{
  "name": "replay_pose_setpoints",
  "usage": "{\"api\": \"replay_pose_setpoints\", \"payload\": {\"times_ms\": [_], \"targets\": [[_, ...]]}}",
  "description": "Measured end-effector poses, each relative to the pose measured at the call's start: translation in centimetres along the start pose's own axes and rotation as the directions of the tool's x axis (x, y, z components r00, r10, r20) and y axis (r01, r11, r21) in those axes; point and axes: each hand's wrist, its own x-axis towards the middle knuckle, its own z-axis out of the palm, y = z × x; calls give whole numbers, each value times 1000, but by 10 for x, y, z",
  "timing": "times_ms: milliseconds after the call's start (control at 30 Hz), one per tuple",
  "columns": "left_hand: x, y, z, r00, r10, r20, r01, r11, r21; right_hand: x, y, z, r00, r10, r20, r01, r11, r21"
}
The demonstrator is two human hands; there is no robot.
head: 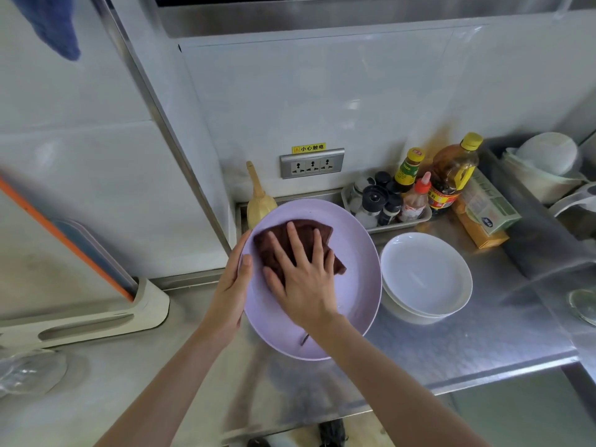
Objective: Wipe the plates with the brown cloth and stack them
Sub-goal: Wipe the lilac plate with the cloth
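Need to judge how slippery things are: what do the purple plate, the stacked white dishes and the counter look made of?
Purple plate: probably plastic or melamine; matte, even pastel colour, little glare.
White dishes: likely glazed ceramic or porcelain; glossy, with sharp highlights on the rim.
Counter: stainless steel by its look; brushed grey sheen, blurred reflections, folded front edge.

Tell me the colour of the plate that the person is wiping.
The plate is pale lilac, plain and without pattern. The head view shows it.
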Motion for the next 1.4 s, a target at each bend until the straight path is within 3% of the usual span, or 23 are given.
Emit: {"api": "replay_pose_setpoints", "payload": {"times_ms": [200, 433, 567, 633, 700, 867, 1033, 1400], "targets": [[-4, 3, -1, 998, -54, -44, 55, 998, 28, 6, 26, 1, 983, 182, -33, -180, 983, 40], [-6, -1, -6, 999, -27, -43, 32, 994, 103, -63, 44, 23, 944, 328, 40, -329, 942, 58], [-6, -6, -3, 998, 10, -65, -2, 993, 119, -94, 21, 31, 988, 78, 135, -97, 986, 137], [-6, -7, 2, 996, 26, -85, -15, 991, 133, -90, -1, 23, 992, -66, 111, 47, 985, 163], [-4, -7, 4, 996, 25, -90, -16, 995, 100, -74, -19, 14, 992, -109, 58, 102, 987, 122], [3, 1, -1, 994, 66, -90, -61, 997, 51, -15, -16, 5, 995, -86, -48, 91, 989, 118], [-4, -3, -8, 994, 29, -104, -23, 998, 60, 23, 6, -6, 994, 75, -81, -72, 997, 39], [2, 2, -10, 966, 37, -258, -28, 999, 39, -22, 58, -3, 969, 247, -24, -248, 960, -126]]}}
